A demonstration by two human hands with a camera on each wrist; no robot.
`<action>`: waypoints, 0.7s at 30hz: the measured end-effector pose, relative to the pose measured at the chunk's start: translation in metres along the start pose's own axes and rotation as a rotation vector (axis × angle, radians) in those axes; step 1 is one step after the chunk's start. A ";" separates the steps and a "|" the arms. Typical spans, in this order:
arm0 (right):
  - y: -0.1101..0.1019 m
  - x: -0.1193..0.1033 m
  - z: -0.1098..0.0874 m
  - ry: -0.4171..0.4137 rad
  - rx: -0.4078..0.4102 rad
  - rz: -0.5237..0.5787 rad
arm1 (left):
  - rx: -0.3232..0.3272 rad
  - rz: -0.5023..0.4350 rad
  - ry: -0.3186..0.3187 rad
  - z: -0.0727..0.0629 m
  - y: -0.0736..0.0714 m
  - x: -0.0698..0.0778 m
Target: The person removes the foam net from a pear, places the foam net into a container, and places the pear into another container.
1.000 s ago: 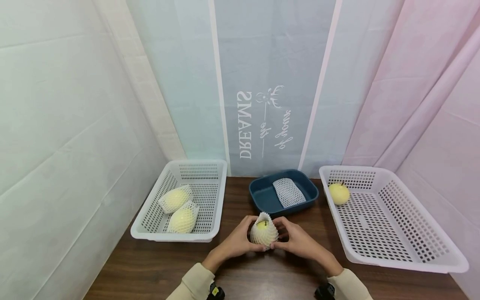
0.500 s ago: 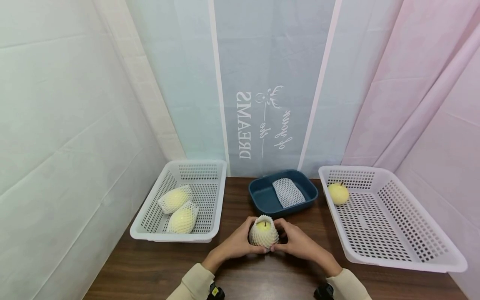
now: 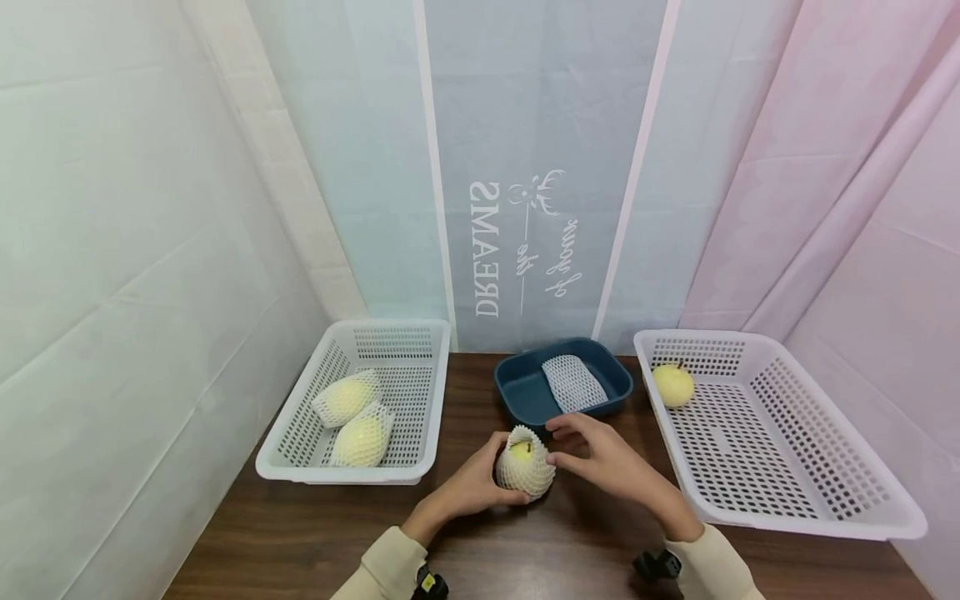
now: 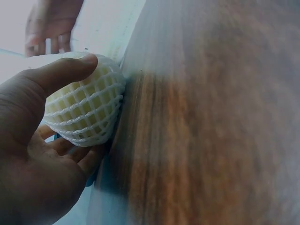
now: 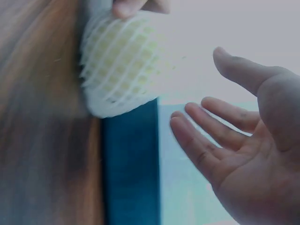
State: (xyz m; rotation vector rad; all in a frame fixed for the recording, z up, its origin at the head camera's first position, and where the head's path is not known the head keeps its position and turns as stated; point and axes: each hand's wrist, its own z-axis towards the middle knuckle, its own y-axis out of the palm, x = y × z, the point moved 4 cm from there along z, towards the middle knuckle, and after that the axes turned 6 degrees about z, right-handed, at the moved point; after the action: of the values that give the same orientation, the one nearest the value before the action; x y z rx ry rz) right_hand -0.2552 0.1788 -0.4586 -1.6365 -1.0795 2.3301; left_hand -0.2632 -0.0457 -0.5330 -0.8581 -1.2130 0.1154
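A round pale yellow pear in a white foam net sleeve (image 3: pixel 527 472) stands on the table in the middle of the head view, its stem showing through the sleeve's open top. My left hand (image 3: pixel 471 482) grips its left side, the thumb at the front and fingers behind, as the left wrist view also shows. My right hand (image 3: pixel 606 460) is just to the right of it, fingers spread and apart from the net in the right wrist view. Behind stands a dark blue tray (image 3: pixel 521 402) with a flat white foam net (image 3: pixel 574 383) in it.
At the left, a white basket (image 3: pixel 341 475) holds two netted pears (image 3: pixel 363 440). A larger white basket (image 3: pixel 810 527) at the right holds one bare pear (image 3: pixel 673 385). Fabric curtains (image 3: pixel 525 100) close off the back and sides of the wooden table (image 3: pixel 480 558).
My right hand has let go of the netted pear and drawn off to the right, its fingers spreading. The left hand keeps its grip; the pear has barely moved.
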 end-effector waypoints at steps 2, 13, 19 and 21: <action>-0.001 -0.010 0.004 -0.041 0.017 0.009 | -0.002 -0.008 -0.004 0.000 0.000 0.000; 0.014 -0.055 0.024 -0.263 -0.010 -0.032 | -0.027 -0.025 -0.012 -0.001 -0.001 -0.001; 0.025 -0.057 0.028 -0.329 -0.029 -0.130 | -0.033 -0.034 -0.026 -0.001 -0.001 -0.001; 0.027 -0.056 0.029 -0.320 -0.033 -0.165 | -0.034 -0.039 -0.026 -0.002 0.000 -0.001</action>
State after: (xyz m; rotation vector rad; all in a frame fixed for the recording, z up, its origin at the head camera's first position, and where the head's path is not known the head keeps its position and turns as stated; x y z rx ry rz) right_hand -0.2479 0.1189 -0.4257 -1.1554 -1.2611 2.5270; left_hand -0.2620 -0.0470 -0.5337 -0.8650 -1.2585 0.0750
